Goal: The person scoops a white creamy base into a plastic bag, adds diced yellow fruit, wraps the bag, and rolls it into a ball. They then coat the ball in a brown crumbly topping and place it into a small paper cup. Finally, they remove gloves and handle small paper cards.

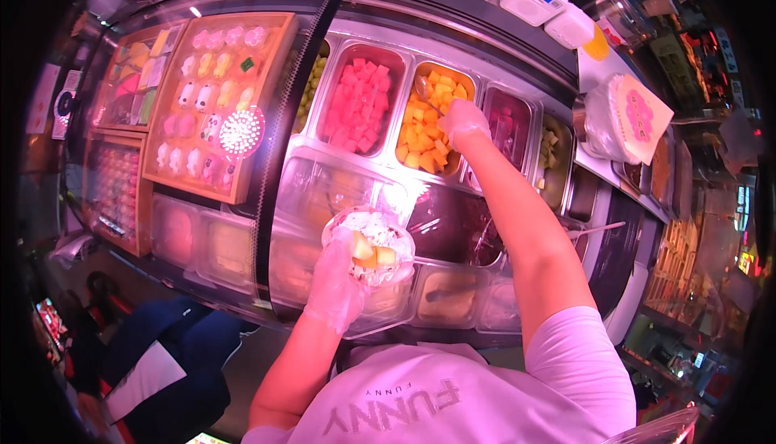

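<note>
My left hand (333, 286), in a clear plastic glove, is closed around a round bowl of white creamy dessert (373, 226). Several yellow-orange fruit cubes (373, 256) lie on top of it. Also gloved, my right hand (466, 122) reaches over a metal pan (402, 141) of orange-yellow mango cubes (420, 133). Its fingers are closed on a metal spoon (423, 88), whose bowl end rests among the cubes near the far left of the pan. The fingertips are partly hidden by the back of the hand.
Left of the mango stands a pan of pink-red cubes (361, 104); more pans (554, 161) line the right. Nearer are clear lids (323, 181) and a dark-filled pan (453, 222). Wooden trays of small molded sweets (218, 104) lie left. A plastic-covered container (610, 120) sits right.
</note>
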A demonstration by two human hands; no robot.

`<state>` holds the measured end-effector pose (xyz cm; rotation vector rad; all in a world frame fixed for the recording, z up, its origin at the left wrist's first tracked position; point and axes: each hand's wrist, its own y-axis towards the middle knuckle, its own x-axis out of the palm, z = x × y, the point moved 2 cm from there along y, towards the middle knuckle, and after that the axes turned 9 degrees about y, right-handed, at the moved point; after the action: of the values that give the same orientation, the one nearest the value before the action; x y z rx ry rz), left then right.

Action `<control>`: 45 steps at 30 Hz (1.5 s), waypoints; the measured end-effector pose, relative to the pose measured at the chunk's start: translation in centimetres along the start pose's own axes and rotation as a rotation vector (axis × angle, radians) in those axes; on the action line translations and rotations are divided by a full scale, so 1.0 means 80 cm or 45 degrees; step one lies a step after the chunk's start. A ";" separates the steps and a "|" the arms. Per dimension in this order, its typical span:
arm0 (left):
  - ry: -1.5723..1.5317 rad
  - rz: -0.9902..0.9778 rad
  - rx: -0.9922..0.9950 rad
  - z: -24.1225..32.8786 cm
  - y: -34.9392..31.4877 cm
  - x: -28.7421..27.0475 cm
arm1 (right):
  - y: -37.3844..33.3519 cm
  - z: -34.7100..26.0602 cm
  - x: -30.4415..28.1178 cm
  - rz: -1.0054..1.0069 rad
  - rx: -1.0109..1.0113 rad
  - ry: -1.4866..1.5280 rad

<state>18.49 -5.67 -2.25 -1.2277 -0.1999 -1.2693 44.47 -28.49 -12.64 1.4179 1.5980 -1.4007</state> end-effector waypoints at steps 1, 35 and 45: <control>-0.031 -0.019 -0.029 0.000 0.007 -0.004 | 0.012 0.006 0.004 -0.110 -0.023 -0.053; -0.132 -0.115 -0.182 -0.013 0.114 0.015 | 0.085 0.065 -0.018 -0.516 -1.040 -0.562; 0.058 -0.185 0.018 -0.003 0.144 0.044 | 0.007 0.073 -0.041 -0.458 0.180 1.213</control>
<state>28.78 -10.20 -6.52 -1.1882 -0.2686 -1.4175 44.66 -35.11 -11.53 2.1479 2.4646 -1.0603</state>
